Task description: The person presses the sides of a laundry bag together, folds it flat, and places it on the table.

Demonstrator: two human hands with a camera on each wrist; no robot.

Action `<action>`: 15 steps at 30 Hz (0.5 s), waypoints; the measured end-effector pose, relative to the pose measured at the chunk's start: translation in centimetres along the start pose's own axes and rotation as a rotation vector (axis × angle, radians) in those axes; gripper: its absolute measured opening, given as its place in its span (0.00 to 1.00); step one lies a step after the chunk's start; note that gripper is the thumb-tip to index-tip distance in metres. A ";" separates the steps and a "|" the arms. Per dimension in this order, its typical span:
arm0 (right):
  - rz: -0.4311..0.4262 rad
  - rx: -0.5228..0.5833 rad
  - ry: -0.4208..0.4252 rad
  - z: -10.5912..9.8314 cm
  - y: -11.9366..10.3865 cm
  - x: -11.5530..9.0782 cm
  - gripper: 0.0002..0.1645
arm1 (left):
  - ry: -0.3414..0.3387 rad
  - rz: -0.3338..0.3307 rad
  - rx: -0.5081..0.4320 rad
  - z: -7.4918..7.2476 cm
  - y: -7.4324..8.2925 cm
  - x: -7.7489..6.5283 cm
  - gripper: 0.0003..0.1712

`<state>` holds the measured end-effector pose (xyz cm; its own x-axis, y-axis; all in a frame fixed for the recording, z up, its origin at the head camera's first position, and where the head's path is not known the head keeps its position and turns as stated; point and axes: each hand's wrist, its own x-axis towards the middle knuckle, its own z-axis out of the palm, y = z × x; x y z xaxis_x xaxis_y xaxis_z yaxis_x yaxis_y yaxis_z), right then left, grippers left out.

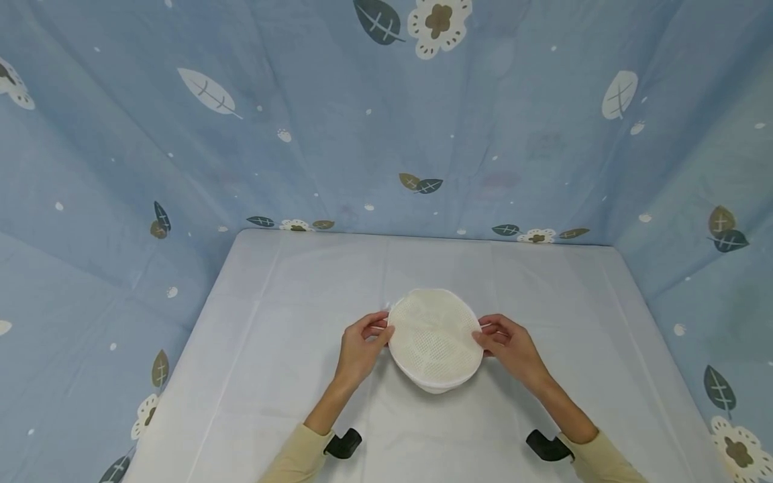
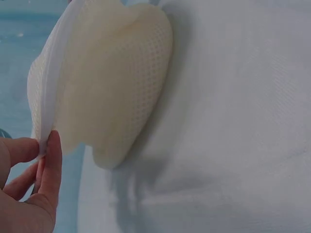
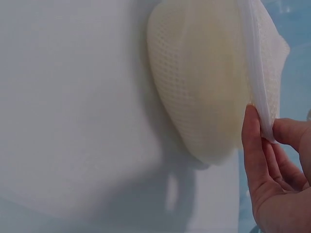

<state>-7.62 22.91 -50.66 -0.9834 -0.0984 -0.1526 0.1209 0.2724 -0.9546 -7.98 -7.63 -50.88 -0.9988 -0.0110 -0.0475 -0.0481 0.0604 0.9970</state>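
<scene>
1. Nearest, the pale sleeves, left [image 1: 297, 456] and right [image 1: 604, 461], reach in from the near side, each with a black piece, left [image 1: 344, 444] and right [image 1: 548, 446], by the wrist.
2. The left hand [image 1: 359, 345] pinches the left edge of the bag [image 1: 435, 335], thumb on the upper face, fingers beneath.
3. The right hand [image 1: 512, 345] pinches the right edge the same way.
4. The bag, cream mesh with a white rim [image 2: 51, 82], is between the hands, over the table [image 1: 284, 376]. Its round face points up toward the person; its soft body bulges down. Whether it touches the table I cannot tell. From above it looks about as wide as long, so no long axis stands out.
5. A pale bit [image 1: 388, 306] at its far left edge is too small to identify as a label.
6. Farthest, beyond the white tabletop, blue cloth [image 1: 338, 147] hangs, printed with leaves and flowers.
</scene>
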 end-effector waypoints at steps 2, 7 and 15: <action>0.006 0.006 0.002 0.1 0.3 0.0 0.22 | -0.003 -0.004 0.005 0.0 -0.2 0.0 0.18; -0.005 0.008 0.004 0.4 1.0 0.1 0.22 | -0.005 0.000 0.011 0.0 -0.9 0.1 0.17; -0.019 -0.011 0.017 0.8 2.0 0.2 0.20 | -0.010 0.002 0.034 0.1 -2.2 0.3 0.16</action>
<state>-7.47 22.64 -52.81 -0.9876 -0.0877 -0.1302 0.1008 0.2815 -0.9543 -8.14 -7.67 -53.12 -0.9989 -0.0009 -0.0462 -0.0461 0.0942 0.9945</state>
